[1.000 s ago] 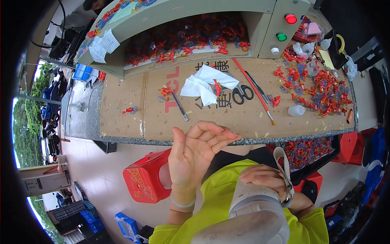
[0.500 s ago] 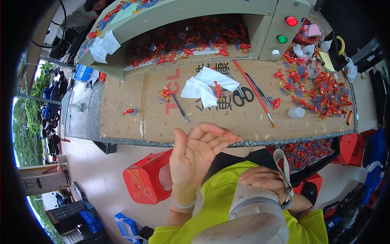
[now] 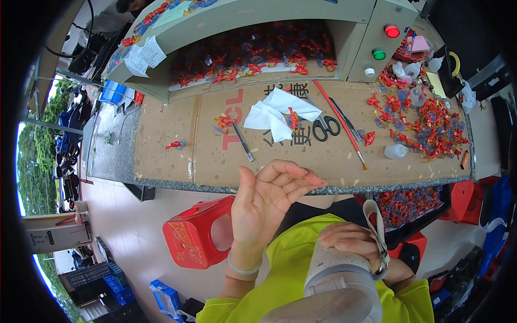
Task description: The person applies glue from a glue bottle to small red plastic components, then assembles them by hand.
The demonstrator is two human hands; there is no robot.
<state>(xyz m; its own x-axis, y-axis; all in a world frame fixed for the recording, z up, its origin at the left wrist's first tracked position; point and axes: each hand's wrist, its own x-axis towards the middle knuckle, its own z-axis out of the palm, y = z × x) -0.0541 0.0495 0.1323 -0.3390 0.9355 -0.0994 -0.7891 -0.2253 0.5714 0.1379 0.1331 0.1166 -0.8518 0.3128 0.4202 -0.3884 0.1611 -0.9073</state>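
Note:
My left hand (image 3: 266, 202) is raised in front of my chest, palm toward me, fingers curled a little and apart, holding nothing. My right hand (image 3: 350, 242) rests low against my yellow-green shirt (image 3: 301, 269), next to a white strap (image 3: 376, 226); its fingers lie folded and I cannot tell if it grips the strap. Ahead, on the cardboard-covered bench (image 3: 177, 156), lie white cloths (image 3: 277, 113) with a small red figure on them, black scissors (image 3: 326, 128), a red-handled brush (image 3: 340, 123) and a metal tool (image 3: 243, 144).
A heap of small red and blue figures (image 3: 431, 126) covers the bench's right end, more fill the shelf (image 3: 253, 56) behind. A panel carries red (image 3: 392, 31) and green (image 3: 379, 54) buttons. A red plastic container (image 3: 196, 237) stands on the floor at my left, red stools at right.
My left hand's fingers have curled inward slightly and the hand has tipped a little. The right hand has stayed where it was.

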